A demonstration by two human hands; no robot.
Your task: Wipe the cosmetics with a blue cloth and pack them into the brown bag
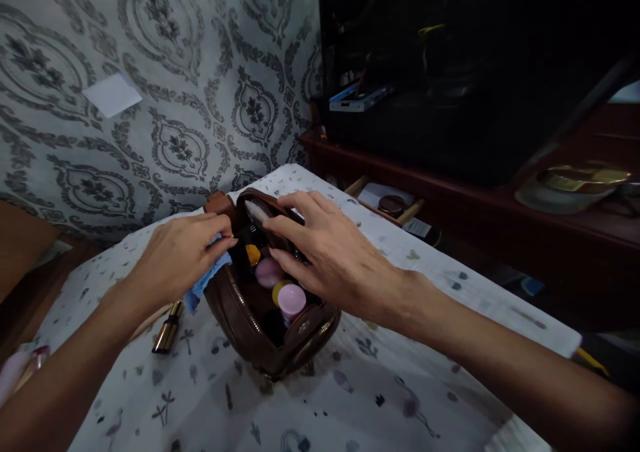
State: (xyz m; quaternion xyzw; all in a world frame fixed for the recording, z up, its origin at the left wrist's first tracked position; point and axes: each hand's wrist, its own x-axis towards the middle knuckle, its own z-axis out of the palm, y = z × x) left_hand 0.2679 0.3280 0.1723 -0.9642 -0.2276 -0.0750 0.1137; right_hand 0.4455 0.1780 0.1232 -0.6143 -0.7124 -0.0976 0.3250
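Note:
A brown leather bag [227, 319] with a brass-coloured zip stands unzipped on the patterned cloth. My left hand [183, 252] is at its left rim, thumb and fingers pinched on a blue cloth [210, 275] that hangs down outside. Over the right side of the opening lies my right hand [335, 259], its fingers apart and their tips reaching inside. Near those fingertips is a pale, clear-looking item [257, 212]. Inside the bag I see a pink-lidded container [291, 300], a rounded mauve item [269, 273] and an orange-yellow piece [253, 255]. Deeper contents are dark.
A small gold-and-dark bottle [168, 329] lies left of the bag on the white printed tablecloth [350, 399]. To the right stands a dark red cabinet [475, 225] with a large black screen [475, 72]. An open drawer [385, 202] holds a round dark item. Patterned wallpaper [150, 52] is behind.

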